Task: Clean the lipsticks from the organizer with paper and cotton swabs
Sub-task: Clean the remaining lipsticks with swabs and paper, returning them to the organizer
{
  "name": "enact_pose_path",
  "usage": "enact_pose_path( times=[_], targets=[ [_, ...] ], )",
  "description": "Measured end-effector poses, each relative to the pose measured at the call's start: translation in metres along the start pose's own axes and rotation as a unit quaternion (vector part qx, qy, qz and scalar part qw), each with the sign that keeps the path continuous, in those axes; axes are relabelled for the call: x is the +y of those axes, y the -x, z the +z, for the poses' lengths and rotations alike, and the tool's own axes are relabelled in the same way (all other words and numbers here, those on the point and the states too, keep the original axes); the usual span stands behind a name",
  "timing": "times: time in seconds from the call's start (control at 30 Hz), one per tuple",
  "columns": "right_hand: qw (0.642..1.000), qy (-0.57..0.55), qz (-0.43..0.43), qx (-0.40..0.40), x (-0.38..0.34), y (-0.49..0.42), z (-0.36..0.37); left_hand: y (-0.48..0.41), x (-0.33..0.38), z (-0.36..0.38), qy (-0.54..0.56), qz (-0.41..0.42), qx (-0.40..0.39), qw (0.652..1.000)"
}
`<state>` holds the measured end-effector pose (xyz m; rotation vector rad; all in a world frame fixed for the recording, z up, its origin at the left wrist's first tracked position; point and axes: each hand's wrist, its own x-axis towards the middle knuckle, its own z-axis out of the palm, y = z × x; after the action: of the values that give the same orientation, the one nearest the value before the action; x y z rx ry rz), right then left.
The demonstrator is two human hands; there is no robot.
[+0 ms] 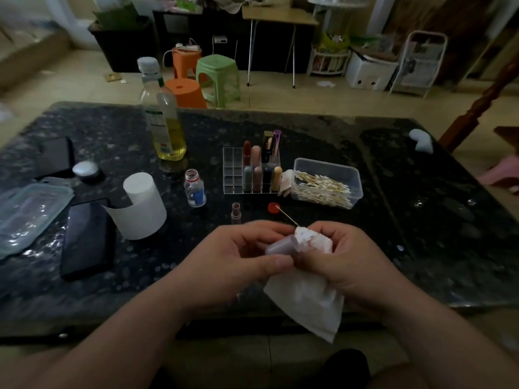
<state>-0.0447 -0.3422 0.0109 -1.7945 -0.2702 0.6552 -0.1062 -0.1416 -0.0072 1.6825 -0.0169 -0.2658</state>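
Held lipstick: The pale lilac plastic lipstick tube [280, 245] is held between both hands, above the middle of the near edge of the dark speckled stone table [421, 220].
Left hand: The fingers of the left hand [241, 248] are curled round the tube, with the thumb pressed on its side.
Right hand: The fingers of the right hand [342, 254] are clamped on the red-stained white paper tissue [309, 301], which is pressed on the end of the tube. A thin wooden cotton swab [288, 216] sticks out of the same grip, toward the far edge.
Risk of drop: The tube is probably smooth, and if it is twisted too hard it may slip. So close to the near edge, it may fall to the floor.
Risk of smear: The stained part of the tissue may put colour back on the tube if it is not refolded.
Risk of spill: The small open glass bottle with blue label [194, 189] and the small pinkish upright tube part [236, 211] stand just beyond the hands. They may be knocked over by a forward reach.
Organizer: The clear plastic grid organizer [233, 169] stands near the table's centre, with several lipsticks upright in it.
Open room: Bare stone is seen toward the right edge. The left side is taken by a black phone [87, 237] and a white paper roll [143, 206].
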Motion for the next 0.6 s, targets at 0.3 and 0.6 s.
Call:
enact_pose_path(
  times=[0.3,0.6],
  targets=[
    [0.978,-0.205,0.047,-0.001,-0.011,0.014,-0.001,0.008,0.002,0.002,0.038,0.032,0.006,0.999],
    [0.963,-0.115,-0.158,0.188,-0.013,0.024,0.012,0.008,0.005,0.009,0.081,0.015,0.046,0.996]
  ],
)
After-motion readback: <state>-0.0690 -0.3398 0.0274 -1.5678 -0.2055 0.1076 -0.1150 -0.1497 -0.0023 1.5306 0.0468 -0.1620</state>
